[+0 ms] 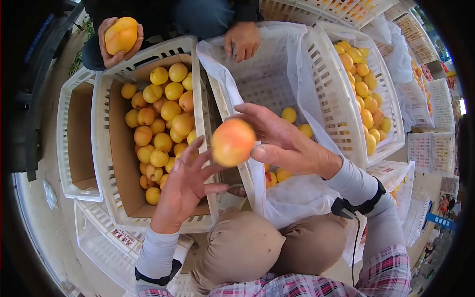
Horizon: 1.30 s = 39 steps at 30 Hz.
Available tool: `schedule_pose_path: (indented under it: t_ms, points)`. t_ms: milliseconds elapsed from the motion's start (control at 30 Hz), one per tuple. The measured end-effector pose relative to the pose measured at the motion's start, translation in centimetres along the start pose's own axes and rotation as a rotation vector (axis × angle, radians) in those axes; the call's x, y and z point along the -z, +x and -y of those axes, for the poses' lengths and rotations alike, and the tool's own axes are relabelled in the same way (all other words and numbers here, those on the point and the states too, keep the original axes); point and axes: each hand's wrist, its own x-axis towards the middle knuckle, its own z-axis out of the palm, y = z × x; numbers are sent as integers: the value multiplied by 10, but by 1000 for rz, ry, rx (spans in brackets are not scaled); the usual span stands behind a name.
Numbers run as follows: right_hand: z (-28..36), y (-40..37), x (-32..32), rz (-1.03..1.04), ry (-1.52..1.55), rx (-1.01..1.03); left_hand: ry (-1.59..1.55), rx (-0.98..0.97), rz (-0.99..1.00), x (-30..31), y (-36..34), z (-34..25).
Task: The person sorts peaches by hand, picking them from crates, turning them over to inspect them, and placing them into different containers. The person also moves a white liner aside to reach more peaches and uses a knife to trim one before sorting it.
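A yellow-orange peach (233, 142) with a red blush, slightly blurred, is between my two hands and closer to the camera than they are. My right hand (292, 146) has its fingers apart, with the thumb tip at the fruit's right edge. Below and to the left, my left hand (185, 188) is spread, one fingertip reaching the fruit's lower left edge in this view. Neither hand is wrapped round it. Under my right arm stands a white crate with a mesh liner (257, 37), holding several peaches (289, 115) on its right side. Left of it, a cardboard-lined crate (102, 148) is full of peaches (163, 142).
Opposite me, a person's hand (121, 42) holds a large peach (121, 35); their other hand (242, 40) rests at the lined crate's far rim. Another crate of peaches (363, 94) stands on the right. A cardboard-lined crate (83, 138) is at far left.
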Motion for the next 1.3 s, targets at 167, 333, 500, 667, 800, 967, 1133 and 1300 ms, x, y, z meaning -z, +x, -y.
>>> schedule_pose_path:
  t_ms: [167, 333, 500, 667, 800, 967, 1133, 1300]
  points:
    - [-37, 49, 78, -391, -173, -173, 328, 30, -112, 10, -1, -1]
    - [-167, 57, 135, -223, -693, -799, 869, -245, -289, 44, 7, 5]
    - [-225, 44, 122, -95, -970, -584, 1178, -501, -390, 57, 21, 5]
    - [-232, 39, 113, -171, -862, -535, 1114, -441, -377, 60, 19, 2]
    - [-236, 36, 109, -241, -804, -473, 798, -448, -383, 59, 18, 3]
    - [-181, 43, 113, -379, -482, -637, 568, -361, -410, 73, 10, 6]
    - [-114, 21, 123, -327, 438, -516, -94, -175, -350, 75, -14, 12]
    - [-44, 24, 89, -223, 435, -321, -81, -139, -291, 83, -47, 20]
